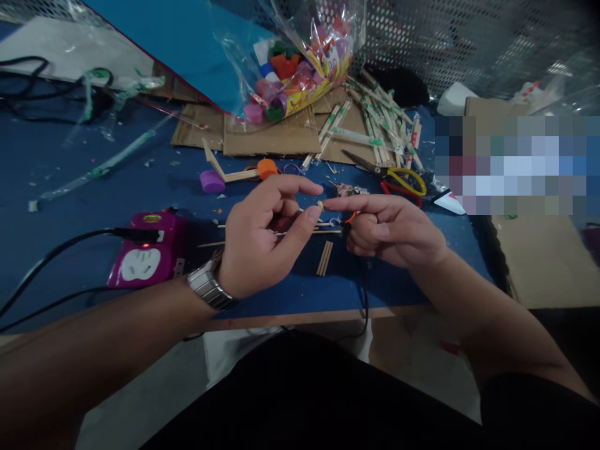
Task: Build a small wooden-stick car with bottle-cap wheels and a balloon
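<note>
My left hand (265,234), wearing a metal watch, is half curled with the index finger lifted away from the thumb. At its thumb tip sits a small pale piece (320,205), its kind too small to tell. The outstretched index fingertip of my right hand (389,228) touches or nearly touches this piece; its other fingers are folded in, with nothing visible in them. Behind and below the hands lie thin wooden sticks (330,232), partly hidden by my left hand. Several short cut sticks (324,258) lie side by side nearer the table's front edge.
A purple power socket box (147,250) with black cables stands at left. Yellow-and-red-handled scissors (403,178), wrapped chopsticks (379,119), cardboard (272,137) and a clear bag of colourful pieces (300,75) lie behind. Purple (212,182) and orange (267,169) pieces flank joined sticks.
</note>
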Available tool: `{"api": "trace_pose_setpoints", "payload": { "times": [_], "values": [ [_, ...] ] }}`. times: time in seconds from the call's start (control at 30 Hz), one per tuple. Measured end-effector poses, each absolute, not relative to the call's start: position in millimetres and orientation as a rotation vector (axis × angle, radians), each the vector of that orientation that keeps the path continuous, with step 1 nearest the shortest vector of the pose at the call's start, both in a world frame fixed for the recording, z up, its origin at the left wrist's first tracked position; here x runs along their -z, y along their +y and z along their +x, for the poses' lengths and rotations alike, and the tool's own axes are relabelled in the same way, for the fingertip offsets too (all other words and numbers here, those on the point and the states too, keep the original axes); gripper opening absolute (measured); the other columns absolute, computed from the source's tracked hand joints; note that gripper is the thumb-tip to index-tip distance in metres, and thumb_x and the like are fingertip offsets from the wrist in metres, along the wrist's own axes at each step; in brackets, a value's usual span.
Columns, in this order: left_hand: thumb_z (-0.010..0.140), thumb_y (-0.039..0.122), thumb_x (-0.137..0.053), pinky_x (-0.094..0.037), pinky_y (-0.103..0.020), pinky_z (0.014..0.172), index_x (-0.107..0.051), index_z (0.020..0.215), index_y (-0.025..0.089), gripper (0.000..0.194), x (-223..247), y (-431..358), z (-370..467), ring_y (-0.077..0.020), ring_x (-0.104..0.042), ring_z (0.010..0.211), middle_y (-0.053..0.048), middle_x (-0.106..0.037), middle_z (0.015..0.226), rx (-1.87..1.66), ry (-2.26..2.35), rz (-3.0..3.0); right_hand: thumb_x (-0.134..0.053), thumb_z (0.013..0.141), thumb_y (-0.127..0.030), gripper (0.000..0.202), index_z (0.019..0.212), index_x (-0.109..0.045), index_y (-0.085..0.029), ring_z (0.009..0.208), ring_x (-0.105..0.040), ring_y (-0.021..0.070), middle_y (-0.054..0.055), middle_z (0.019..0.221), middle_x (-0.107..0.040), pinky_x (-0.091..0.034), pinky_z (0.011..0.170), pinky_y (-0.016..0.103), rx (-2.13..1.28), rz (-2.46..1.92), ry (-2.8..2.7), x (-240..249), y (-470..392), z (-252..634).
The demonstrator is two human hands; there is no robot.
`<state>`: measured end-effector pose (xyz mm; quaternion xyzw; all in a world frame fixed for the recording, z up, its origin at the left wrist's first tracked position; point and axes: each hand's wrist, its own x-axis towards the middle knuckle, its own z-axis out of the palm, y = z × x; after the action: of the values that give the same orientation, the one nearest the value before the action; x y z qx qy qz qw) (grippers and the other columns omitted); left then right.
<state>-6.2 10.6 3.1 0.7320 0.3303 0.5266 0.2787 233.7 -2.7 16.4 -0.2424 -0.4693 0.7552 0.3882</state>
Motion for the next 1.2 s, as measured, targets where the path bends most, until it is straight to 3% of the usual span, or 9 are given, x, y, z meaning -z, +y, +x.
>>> {"api": "trace_pose_setpoints", "payload": {
  "times": [0.3, 0.73, 0.97, 1.2],
  "values": [
    [0.103, 0.023, -0.073, -0.040, -0.029, 0.051, -0.073, 0.106, 0.024, 0.004, -3, 9, -6, -0.0091, -0.049, 0.054, 0.004, -0.059, 0.069, -1.410, 0.938, 1.994, -0.079, 0.095, -0.029, 0.050, 0.143, -0.074, -0.016, 0.055, -0.037, 0.0081, -0.010, 0.064, -0.043, -0.036, 0.055, 0.022, -1.886, -0.666, -1.248, -16, -4, 236],
    [0.101, 0.022, -0.075, -0.039, -0.028, 0.051, -0.072, 0.104, 0.023, 0.005, -2, 14, -6, -0.0083, -0.046, 0.052, 0.005, -0.055, 0.066, -1.413, 0.977, 1.965, -0.077, 0.097, -0.028, 0.042, 0.136, -0.076, -0.014, 0.054, -0.035, 0.0072, -0.010, 0.064, -0.042, -0.036, 0.056, 0.023, -1.826, -0.612, -1.259, -17, -4, 235],
    [0.099, 0.019, -0.073, -0.035, -0.028, 0.049, -0.073, 0.099, 0.021, 0.002, 4, 23, -5, -0.0081, -0.041, 0.049, 0.007, -0.051, 0.059, -1.365, 1.092, 1.876, -0.077, 0.092, -0.029, 0.051, 0.141, -0.071, -0.015, 0.052, -0.040, 0.0100, -0.011, 0.061, -0.045, -0.044, 0.055, 0.027, -1.787, -0.706, -1.209, -20, -2, 234],
    [0.104, 0.027, -0.070, -0.040, -0.030, 0.052, -0.070, 0.122, 0.027, 0.018, 12, 32, -6, -0.0110, -0.042, 0.050, 0.008, -0.049, 0.061, -1.364, 1.041, 1.788, -0.074, 0.091, -0.027, 0.064, 0.153, -0.060, -0.019, 0.050, -0.038, 0.0107, -0.011, 0.061, -0.048, -0.041, 0.053, 0.027, -1.791, -0.790, -1.219, -22, -1, 234]
  ]
}}
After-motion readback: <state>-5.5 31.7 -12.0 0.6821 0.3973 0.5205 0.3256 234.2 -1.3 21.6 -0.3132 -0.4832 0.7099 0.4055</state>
